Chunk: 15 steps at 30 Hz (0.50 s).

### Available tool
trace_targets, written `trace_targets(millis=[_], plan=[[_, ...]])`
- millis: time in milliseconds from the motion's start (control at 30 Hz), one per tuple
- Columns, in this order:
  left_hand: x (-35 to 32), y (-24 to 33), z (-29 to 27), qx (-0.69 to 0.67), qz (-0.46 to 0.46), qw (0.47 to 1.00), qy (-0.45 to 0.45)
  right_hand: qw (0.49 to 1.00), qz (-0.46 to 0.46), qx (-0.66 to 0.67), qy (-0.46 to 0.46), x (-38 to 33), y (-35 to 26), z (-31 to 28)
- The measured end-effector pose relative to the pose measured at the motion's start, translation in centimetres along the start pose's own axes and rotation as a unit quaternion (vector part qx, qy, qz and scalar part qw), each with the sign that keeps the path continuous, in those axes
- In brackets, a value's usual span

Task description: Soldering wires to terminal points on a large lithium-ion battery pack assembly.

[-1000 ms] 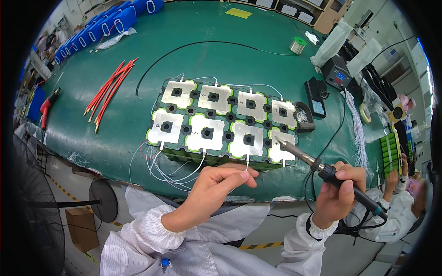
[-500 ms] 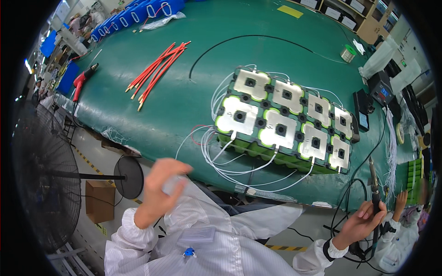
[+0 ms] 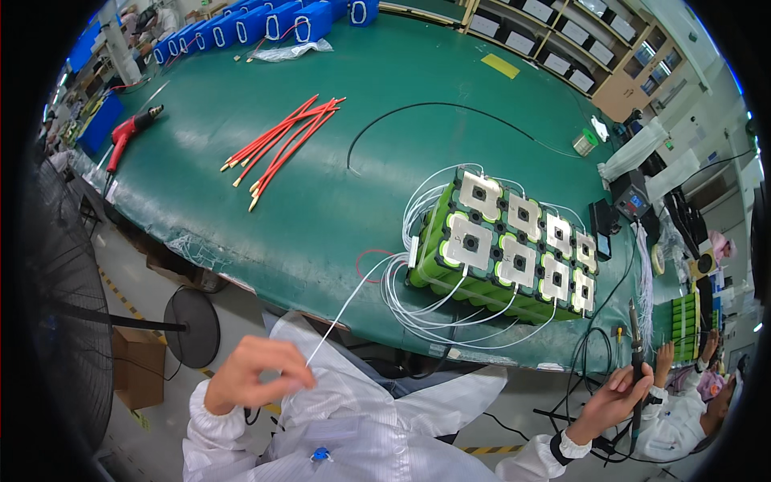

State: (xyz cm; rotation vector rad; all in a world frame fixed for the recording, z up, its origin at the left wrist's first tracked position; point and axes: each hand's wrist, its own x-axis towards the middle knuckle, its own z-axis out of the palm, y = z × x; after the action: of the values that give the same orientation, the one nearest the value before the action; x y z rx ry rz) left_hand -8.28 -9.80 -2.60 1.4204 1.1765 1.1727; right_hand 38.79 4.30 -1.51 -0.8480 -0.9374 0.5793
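Observation:
At the lower left, my left hand (image 3: 259, 373) pinches the end of a thin white wire (image 3: 336, 321) between thumb and fingers. That wire stretches up to a bundle of white wires looping out from a battery pack (image 3: 482, 277). The pack has green cells in black holders, and square silvery plates with dark centres cover its upper face. My right hand (image 3: 614, 400), at the lower right, grips a soldering iron (image 3: 635, 341) by its dark handle, tip upward. The iron is apart from the pack, beyond the table's near edge.
Red wires (image 3: 281, 145) with pale ends lie on the green table (image 3: 241, 233). A black cable (image 3: 434, 104) curves behind the pack. A red heat gun (image 3: 122, 143) is far left, a solder spool (image 3: 585, 143) far right. A fan (image 3: 72, 321) stands left; another person's hand (image 3: 663, 361) is at right.
The view has shifted, so the pack sits lower and further right. My left hand, blurred before, now pinches a white wire drawn out straight. My right hand still holds the soldering iron.

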Motion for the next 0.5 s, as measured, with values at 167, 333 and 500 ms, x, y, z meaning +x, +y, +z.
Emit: trace_targets(millis=[167,333,500], plan=[[-1.0,2.6,-2.8,-0.020,0.103,0.975,-0.194,1.000,-0.018,0.006,-0.025,-0.7,-0.8,1.8],[-2.1,2.2,-4.2,-0.037,0.162,0.966,-0.199,0.999,-0.036,-0.007,-0.030,-0.7,-1.7,3.5],[-1.9,-0.2,-4.9,-0.007,0.207,0.978,0.022,0.998,-0.041,-0.022,-0.039,-0.7,-2.0,4.2]])
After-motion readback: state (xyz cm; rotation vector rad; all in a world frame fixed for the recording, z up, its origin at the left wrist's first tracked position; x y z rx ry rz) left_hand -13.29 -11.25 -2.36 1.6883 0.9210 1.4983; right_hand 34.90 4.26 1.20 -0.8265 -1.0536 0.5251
